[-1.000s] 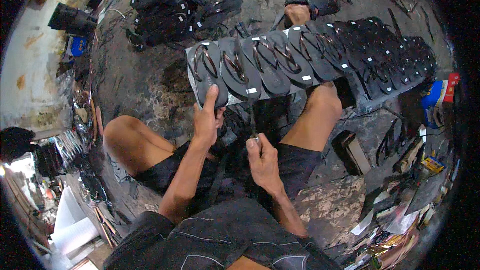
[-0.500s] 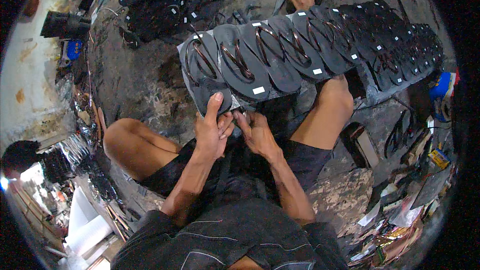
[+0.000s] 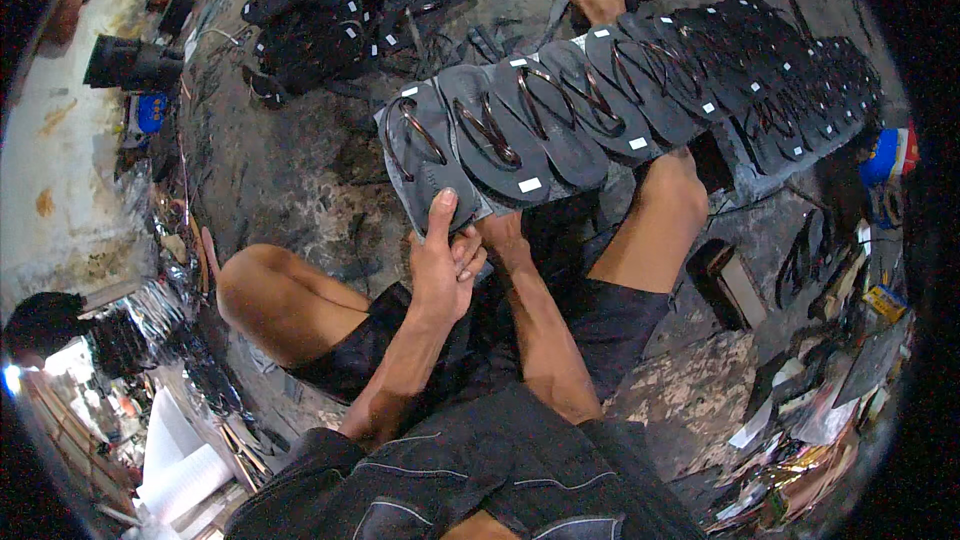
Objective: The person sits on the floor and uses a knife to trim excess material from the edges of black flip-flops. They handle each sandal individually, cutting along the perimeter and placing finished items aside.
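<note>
A long row of black flip-flops (image 3: 575, 162) with shiny dark brown straps and small white stickers lies side by side on a thin grey sheet (image 3: 745, 178), slanting up to the right across my right knee. My left hand (image 3: 440, 270) is closed on the heel of the end flip-flop (image 3: 424, 178), its thumb flat on top and the other fingers curled below the edge. Just right of it, my right hand (image 3: 506, 238) reaches beneath the near edge of the row. Its fingers are hidden there.
A heap of black sandals (image 3: 320, 30) lies on the dark floor at the far left. My foot (image 3: 600, 2) is beyond the row. A block-like piece (image 3: 738, 290), scraps and a yellow box (image 3: 884, 303) lie at the right; white rolled sheeting (image 3: 185, 470) is at the lower left.
The near end of the row has shifted slightly right, with my left hand still on it. My right hand has moved up and further underneath, so its fingers no longer show.
</note>
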The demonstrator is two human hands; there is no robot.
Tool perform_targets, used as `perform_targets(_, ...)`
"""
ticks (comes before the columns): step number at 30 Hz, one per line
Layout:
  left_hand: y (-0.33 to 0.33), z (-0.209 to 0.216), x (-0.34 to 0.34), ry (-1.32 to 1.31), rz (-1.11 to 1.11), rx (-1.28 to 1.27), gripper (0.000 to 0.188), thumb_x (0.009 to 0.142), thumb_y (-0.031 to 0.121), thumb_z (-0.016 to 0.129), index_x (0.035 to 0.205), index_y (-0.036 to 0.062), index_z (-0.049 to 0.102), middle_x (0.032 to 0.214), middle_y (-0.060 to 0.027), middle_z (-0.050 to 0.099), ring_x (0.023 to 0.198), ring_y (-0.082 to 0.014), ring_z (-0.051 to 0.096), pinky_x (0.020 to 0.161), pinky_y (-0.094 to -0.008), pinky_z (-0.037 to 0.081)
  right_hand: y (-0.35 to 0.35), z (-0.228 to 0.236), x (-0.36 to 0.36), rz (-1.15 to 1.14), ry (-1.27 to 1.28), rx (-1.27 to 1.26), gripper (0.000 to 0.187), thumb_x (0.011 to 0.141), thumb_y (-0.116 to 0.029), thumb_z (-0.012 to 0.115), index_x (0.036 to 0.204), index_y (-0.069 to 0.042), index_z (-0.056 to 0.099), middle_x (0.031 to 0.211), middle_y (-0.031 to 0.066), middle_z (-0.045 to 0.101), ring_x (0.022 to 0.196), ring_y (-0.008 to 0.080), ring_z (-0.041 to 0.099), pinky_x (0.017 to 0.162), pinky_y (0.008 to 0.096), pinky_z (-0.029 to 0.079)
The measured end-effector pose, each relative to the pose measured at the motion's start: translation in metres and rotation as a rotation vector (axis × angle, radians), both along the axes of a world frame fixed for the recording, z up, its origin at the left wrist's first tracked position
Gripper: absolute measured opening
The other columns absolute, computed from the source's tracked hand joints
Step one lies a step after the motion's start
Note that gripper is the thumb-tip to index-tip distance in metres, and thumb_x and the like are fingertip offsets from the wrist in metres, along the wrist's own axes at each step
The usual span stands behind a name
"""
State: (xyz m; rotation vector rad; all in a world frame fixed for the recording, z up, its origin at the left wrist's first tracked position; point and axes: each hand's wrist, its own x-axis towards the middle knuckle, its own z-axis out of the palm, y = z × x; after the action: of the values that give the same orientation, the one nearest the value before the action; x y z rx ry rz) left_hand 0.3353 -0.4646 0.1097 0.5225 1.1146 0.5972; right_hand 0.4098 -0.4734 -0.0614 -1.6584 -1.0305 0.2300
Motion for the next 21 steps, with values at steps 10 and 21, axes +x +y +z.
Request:
perform_targets(10, -0.033, 0.057, -0.068, 0.318, -0.144, 0.06, 0.036, 0.092, 0.042, 0.073, 0.105, 0.0135, 0.057, 0.063, 0.0044, 0.049, 0.047, -0.0074, 0.043, 0.049, -0.0251, 0.043, 0.061, 0.035, 0.009, 0.279, 0.929, -0.232, 0.055, 0.103, -0.053, 0.048, 0.096, -0.002, 0.066, 0.078, 0.0061, 0.062, 0.06, 0.0157, 0.059, 0.048, 0.0331, 0.042)
perform_targets(21, -0.004, 0.114, -0.065, -0.054, -0.049, 0.509, 0.046, 0.094, 0.028, 0.073, 0.128, -0.0005, 0.063, 0.118, -0.009, 0.069, 0.111, -0.0204, 0.064, 0.097, -0.0351, 0.05, -0.049, 0.233, 0.021, 0.271, 0.621, 0.027, 0.034, 0.094, -0.026, 0.076, 0.108, 0.004, 0.071, 0.085, 0.0005, 0.069, 0.077, 0.007, 0.059, 0.071, 0.026, 0.049)
